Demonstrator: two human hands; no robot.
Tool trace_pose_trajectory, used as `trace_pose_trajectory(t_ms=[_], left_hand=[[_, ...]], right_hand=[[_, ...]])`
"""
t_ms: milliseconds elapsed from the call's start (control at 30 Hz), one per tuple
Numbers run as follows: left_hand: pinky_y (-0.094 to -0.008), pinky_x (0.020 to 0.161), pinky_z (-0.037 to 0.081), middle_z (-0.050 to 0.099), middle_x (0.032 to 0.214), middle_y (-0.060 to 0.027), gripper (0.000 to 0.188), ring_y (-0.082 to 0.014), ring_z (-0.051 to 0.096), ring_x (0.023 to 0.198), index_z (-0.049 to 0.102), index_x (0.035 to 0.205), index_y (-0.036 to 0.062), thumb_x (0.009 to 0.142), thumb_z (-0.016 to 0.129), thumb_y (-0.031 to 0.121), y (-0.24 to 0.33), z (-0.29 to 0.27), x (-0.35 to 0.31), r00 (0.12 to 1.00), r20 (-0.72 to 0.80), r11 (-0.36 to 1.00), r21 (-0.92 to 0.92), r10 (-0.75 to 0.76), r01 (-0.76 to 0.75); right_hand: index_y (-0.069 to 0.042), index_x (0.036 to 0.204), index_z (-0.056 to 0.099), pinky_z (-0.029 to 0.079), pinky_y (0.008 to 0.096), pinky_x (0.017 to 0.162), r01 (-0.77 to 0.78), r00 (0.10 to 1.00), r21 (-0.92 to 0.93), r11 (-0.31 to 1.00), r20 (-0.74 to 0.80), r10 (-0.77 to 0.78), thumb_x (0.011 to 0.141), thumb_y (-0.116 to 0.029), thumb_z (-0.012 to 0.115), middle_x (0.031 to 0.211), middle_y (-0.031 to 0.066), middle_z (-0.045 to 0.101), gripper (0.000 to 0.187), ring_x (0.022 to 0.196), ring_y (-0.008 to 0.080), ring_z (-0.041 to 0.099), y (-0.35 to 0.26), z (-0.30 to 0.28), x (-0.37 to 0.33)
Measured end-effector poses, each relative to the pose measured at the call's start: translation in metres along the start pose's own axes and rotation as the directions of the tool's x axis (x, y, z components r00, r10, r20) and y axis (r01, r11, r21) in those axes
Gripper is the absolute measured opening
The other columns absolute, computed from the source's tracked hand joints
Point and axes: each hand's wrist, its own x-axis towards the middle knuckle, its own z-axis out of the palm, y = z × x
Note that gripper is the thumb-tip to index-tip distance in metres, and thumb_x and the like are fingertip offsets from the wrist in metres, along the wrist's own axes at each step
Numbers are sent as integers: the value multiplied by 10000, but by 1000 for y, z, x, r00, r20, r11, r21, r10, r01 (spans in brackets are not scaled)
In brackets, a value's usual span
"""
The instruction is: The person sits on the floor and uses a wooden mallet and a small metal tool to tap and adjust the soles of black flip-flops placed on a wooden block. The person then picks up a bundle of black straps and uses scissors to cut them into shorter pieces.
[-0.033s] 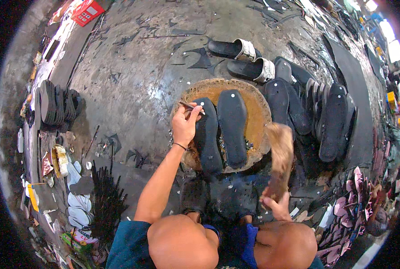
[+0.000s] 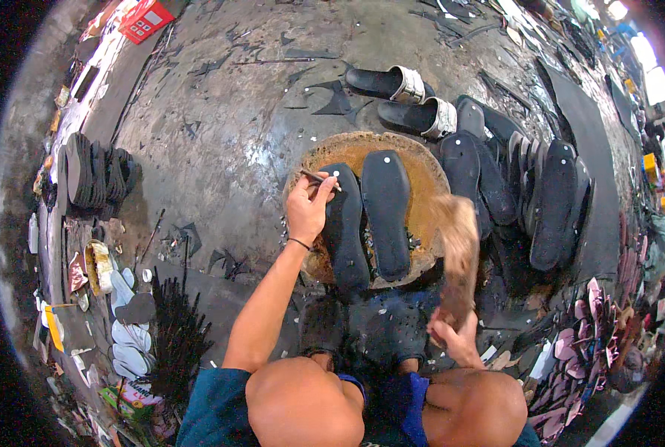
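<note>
- Closest in: bent knees, with dark footwear just short of the round wooden block.
- In the right hand, fingers wrapped round the grip: a brown mallet, motion-blurred, head over or beside the block's right edge, impossible to tell which.
- In the left hand, pinched between thumb and fingers: a thin dark rod, slanting near a white dot at the far end of the left sole; contact unclear.
- On the block, beside that, across a narrow gap: the right sole, lower end by the near rim, bare wood to its right.
- Crowding the block's right side: more black soles.
- Leftward, across a wide stretch of scrap-strewn floor: stacked dark insoles.
- Past the far rim: two white-strapped sandals.
- Farthest, upper left: a red box, contents hidden.
</note>
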Motion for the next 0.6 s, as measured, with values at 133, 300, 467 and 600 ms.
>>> trace_pose_trajectory(t_ms=[133, 300, 467, 600], left_hand=[[-249, 666, 553, 710, 877, -59, 191, -113, 673, 790, 651, 1011, 5, 922, 676, 172, 9, 8, 3, 996, -54, 994, 90, 73, -68], [-276, 613, 522, 710, 794, -85, 200, -136, 679, 672, 681, 985, 29, 886, 714, 200, 13, -4, -6, 955, -11, 818, 519, 297, -248], [-324, 623, 529, 709, 831, -125, 222, -242, 705, 727, 691, 1022, 42, 867, 723, 198, 0, -6, -4, 877, 58, 692, 591, 476, -415], [-363, 641, 535, 705, 846, -126, 247, -277, 704, 776, 667, 1081, 45, 872, 705, 172, -2, 5, -4, 723, 234, 498, 587, 650, -638]], right_hand=[[5, 1051, 541, 522, 315, 581, 44, 999, 87, 995, -33, -41, 812, -255, 724, 776, 73, 624, 398, 662, 175, 626, -58, 51, 43], [0, 1145, 517, 516, 331, 638, 252, 954, 261, 932, 94, -284, 777, -308, 754, 887, 102, 642, 535, 725, 213, 622, -166, 59, 47], [-54, 1199, 506, 510, 372, 739, 951, 251, 82, 299, 362, -898, 875, -309, 654, 978, 103, 629, 438, 874, 278, 624, -229, 53, 62], [-21, 1064, 550, 523, 326, 676, 388, 912, -354, 851, 281, -298, 867, -267, 689, 865, 112, 659, 345, 746, 201, 650, -61, 82, 130]])
